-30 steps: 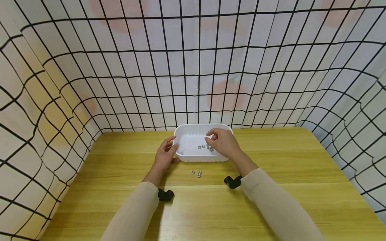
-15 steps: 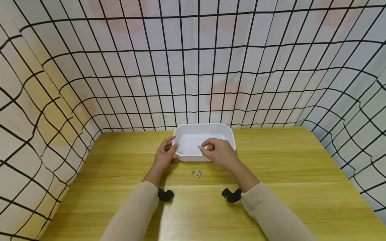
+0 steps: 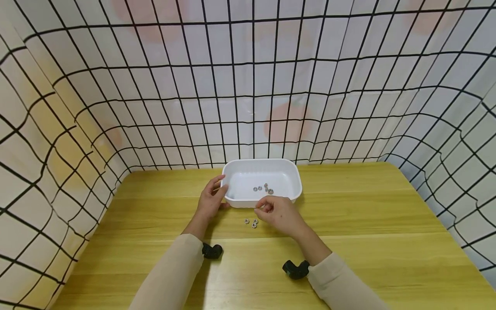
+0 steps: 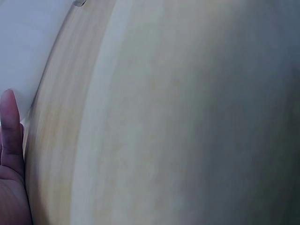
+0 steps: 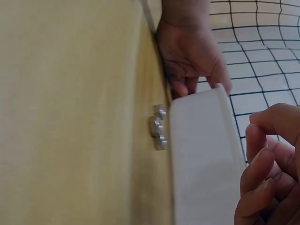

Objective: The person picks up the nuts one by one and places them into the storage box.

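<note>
A white tray (image 3: pixel 240 203) stands near the back of the table with several metal nuts (image 3: pixel 271 191) in it. Three more nuts (image 3: pixel 246 221) lie on the wood in front of it; the right wrist view shows these nuts (image 5: pixel 159 125) close to the tray wall. My left hand (image 3: pixel 210 201) touches the tray's left end, fingers extended and spread along the outside wall and rim. My right hand (image 3: pixel 280 215) is just in front of the tray's front rim, right of the loose nuts. Its fingers (image 5: pixel 262 168) bend loosely, thumb and index close together, with nothing visible between them.
The wooden table (image 3: pixel 155 215) has a black wire grid (image 3: pixel 253 92) standing along its back and sides, with pale cloth behind. A black device sits on each wrist, the left device (image 3: pixel 212 251) and the right device (image 3: pixel 296 269).
My right hand has drawn back from above the tray, over its front rim, towards me. The nuts in the tray show fully again. My left hand and the tray have stayed put.
</note>
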Motion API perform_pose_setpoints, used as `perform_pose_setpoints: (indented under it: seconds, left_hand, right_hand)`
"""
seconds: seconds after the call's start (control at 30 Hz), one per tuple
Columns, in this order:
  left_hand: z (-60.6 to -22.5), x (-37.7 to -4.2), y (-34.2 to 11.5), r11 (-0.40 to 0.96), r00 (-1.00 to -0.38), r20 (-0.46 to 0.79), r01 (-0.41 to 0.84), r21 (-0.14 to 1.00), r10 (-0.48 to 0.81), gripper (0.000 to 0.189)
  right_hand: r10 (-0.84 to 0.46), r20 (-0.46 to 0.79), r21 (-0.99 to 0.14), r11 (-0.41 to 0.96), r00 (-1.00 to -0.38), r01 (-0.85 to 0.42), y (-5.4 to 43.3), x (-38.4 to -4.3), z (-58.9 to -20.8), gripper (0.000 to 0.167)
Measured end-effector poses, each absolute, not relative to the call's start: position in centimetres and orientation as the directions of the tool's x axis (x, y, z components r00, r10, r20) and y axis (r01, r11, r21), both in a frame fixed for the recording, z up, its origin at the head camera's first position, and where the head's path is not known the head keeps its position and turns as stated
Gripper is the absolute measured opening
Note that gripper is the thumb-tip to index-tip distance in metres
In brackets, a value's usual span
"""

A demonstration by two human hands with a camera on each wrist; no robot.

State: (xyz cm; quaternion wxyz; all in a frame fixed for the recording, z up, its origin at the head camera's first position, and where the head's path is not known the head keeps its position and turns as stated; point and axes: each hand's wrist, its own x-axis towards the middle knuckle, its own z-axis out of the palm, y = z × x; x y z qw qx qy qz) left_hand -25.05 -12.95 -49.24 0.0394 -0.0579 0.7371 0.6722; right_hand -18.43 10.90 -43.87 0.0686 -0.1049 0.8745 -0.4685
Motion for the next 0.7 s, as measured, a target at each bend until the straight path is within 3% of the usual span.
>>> perform_pose_setpoints:
  seconds: [0.27, 0.7]
  left_hand:
    - [-49.2, -24.9, -12.9, 0.093, -0.991, -0.122, -0.126, 0.988, -0.048, 0.043]
    - [-48.8, -24.9, -13.0, 0.086, -0.988, -0.152, -0.153, 0.984, -0.02, 0.048]
  right_hand:
    - [-0.266, -0.021, -0.844, 0.521, -0.964, -0.125, 11.0, -18.2, -46.0, 0.004]
    - [-0.279, -0.064, -0.715, 0.682, -0.958, -0.151, 10.9, -18.5, -48.2, 0.018]
